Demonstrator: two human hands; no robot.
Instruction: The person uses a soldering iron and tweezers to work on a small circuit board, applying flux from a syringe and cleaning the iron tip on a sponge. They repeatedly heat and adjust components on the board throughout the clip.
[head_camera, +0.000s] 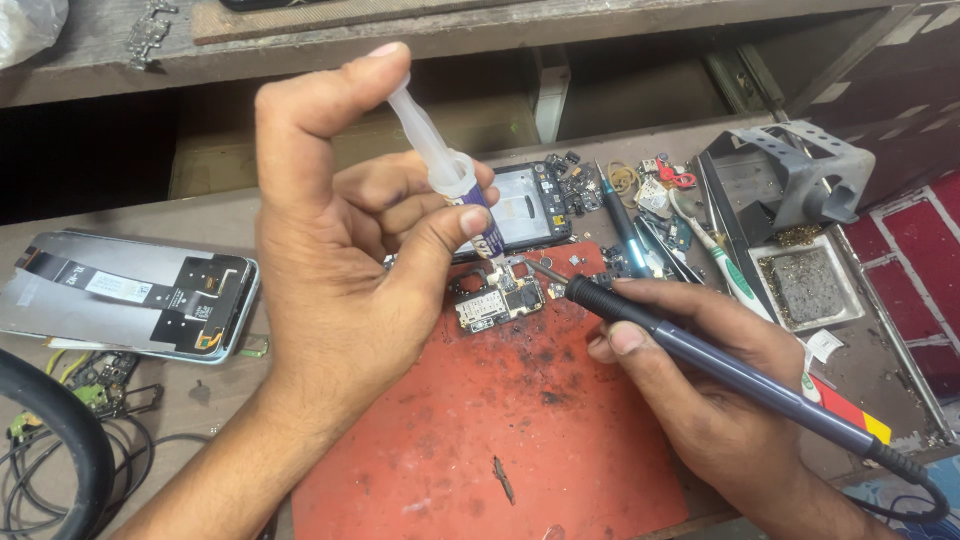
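From the head camera, the left hand (340, 250) fills the centre-left of the frame, fingers closed around a small flux syringe (450, 165), thumb pressed on its plunger at the top and its nozzle angled down toward a phone circuit board (497, 302). That board lies at the upper edge of a scorched red work mat (500, 440), just right of the left hand's fingertips. The right hand (700, 400), in the lower right, grips a soldering iron (720, 365) like a pen, its tip resting just beside the board's top edge. The step in hand looks like dosing flux onto a joint; the next move would call for a light squeeze and a steady iron tip. An opened phone back (140, 295) lies at mid-left, a metal iron stand (800, 175) at upper right.
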